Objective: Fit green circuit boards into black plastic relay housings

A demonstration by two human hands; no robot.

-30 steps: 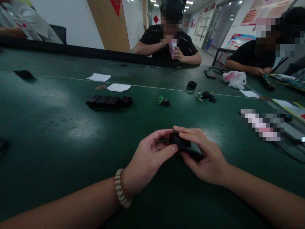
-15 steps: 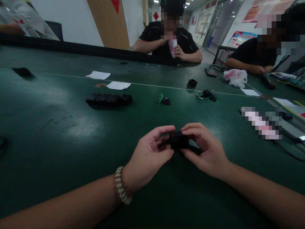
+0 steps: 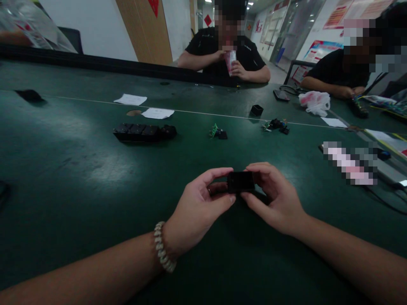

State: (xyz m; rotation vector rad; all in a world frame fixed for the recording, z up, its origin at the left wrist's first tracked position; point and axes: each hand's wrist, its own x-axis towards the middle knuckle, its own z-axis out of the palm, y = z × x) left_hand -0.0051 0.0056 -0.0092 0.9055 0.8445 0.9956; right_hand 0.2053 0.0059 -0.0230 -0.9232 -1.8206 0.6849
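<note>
Head view, looking forward and down over a dark green table. Both hands meet near the centre, low in frame. Left hand and right hand pinch a small black block between them, thumbs under, forefingers over the top; each hand is closed on one end of it. Block sits just above the table surface; whether it touches the table cannot be told, since the fingers and their shadow hide the underside. Its make is hard to read: dark, boxy, face blurred. A bead bracelet circles the left wrist. A ring shows faintly on one left finger, mostly covered. Both forearms are cut off by the lower frame edge.

Farther off, left of centre: a row of black blocks lying end to end. Behind it, two white paper slips and a small brown disc. Centre far: a little green circuit board with a black part. Right of that, a small black open box and a cluster of small parts, too small to sort. Far right: a white plastic bag.

One person in a black shirt sits at the far edge, holding a cup to the mouth. Another person sits far right, partly cut off.
</note>
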